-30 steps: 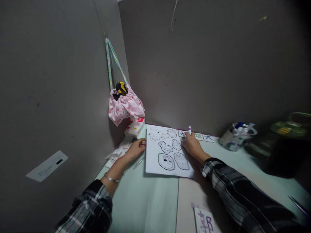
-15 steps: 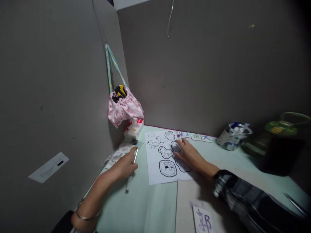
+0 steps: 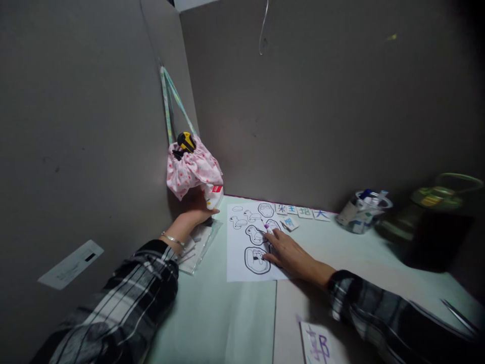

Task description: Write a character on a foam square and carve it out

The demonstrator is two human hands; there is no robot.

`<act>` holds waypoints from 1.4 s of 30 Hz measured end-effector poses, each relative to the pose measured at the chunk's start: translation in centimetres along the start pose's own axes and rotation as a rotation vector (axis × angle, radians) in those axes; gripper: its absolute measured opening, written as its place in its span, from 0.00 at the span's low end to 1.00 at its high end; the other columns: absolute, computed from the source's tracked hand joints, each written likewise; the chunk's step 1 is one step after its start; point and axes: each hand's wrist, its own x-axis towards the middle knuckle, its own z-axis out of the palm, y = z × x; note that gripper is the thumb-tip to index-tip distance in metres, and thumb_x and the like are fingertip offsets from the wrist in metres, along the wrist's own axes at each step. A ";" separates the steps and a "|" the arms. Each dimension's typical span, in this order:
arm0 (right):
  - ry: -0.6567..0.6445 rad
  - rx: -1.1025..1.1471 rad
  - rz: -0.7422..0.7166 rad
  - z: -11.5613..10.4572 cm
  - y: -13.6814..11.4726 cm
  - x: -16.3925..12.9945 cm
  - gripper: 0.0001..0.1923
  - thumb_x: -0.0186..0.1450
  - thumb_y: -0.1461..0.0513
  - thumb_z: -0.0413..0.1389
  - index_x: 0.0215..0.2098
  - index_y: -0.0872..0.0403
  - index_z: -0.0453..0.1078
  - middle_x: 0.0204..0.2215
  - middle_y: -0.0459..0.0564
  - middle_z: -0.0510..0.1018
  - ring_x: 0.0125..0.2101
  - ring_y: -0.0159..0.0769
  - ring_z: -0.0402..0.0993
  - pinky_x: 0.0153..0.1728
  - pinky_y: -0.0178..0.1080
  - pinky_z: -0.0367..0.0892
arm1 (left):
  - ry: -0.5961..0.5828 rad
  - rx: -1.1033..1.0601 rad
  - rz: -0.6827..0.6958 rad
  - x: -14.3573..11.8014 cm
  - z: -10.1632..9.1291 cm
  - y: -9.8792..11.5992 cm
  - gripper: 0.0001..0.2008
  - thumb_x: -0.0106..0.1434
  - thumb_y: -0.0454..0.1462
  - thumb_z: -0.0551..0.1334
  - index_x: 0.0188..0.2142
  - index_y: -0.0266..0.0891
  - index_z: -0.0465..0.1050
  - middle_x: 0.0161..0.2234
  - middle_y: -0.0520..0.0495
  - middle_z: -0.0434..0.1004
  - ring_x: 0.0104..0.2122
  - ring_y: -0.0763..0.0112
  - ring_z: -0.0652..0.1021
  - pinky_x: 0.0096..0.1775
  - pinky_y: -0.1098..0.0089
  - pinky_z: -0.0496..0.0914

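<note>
My right hand (image 3: 288,254) rests on a white sheet (image 3: 239,265) printed with black outline drawings. It holds a purple-tipped marker (image 3: 267,226) whose tip points at the drawings. My left hand (image 3: 194,211) reaches to the desk's far left corner, under a hanging pink bag (image 3: 194,169). It touches a white packet with a red label (image 3: 213,195). Its fingers are in shadow, so its grip is unclear. A clear plastic sleeve (image 3: 197,246) lies just below that hand.
Small lettered cards (image 3: 305,213) line the back wall, and one card (image 3: 290,223) lies loose beside the sheet. A cup of pens (image 3: 361,209) and a dark green container (image 3: 435,225) stand at the right. Scissors (image 3: 459,314) and a card with a purple character (image 3: 319,348) lie near me.
My left hand has left the sheet's edge and gone up to the packet under the pink bag. My right hand slid down the sheet toward me, marker tip now pointing left.
</note>
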 end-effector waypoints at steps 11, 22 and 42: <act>0.003 0.000 0.003 -0.1 0.0 -0.1 0.19 0.69 0.54 0.58 0.54 0.55 0.68 0.47 0.52 0.74 0.43 0.41 0.74 0.44 0.48 0.72 | 0.051 0.252 -0.048 2.8 0.4 -1.7 0.16 0.70 0.41 0.63 0.54 0.38 0.70 0.53 0.42 0.73 0.49 0.59 0.77 0.48 0.54 0.75; -0.003 -0.039 0.053 0.4 -0.9 1.6 0.20 0.69 0.53 0.58 0.55 0.55 0.69 0.50 0.54 0.75 0.47 0.43 0.74 0.46 0.50 0.72 | 0.024 0.363 -0.020 2.2 0.5 1.2 0.17 0.70 0.41 0.63 0.55 0.38 0.69 0.54 0.41 0.72 0.48 0.58 0.77 0.48 0.54 0.75; 0.153 -0.005 0.123 2.4 -0.8 -0.1 0.22 0.69 0.54 0.58 0.58 0.54 0.66 0.55 0.55 0.72 0.50 0.45 0.72 0.48 0.52 0.71 | 0.097 0.307 -0.315 -20.3 -9.3 -3.9 0.41 0.50 0.56 0.69 0.57 0.34 0.67 0.47 0.36 0.78 0.24 0.67 0.70 0.34 0.63 0.67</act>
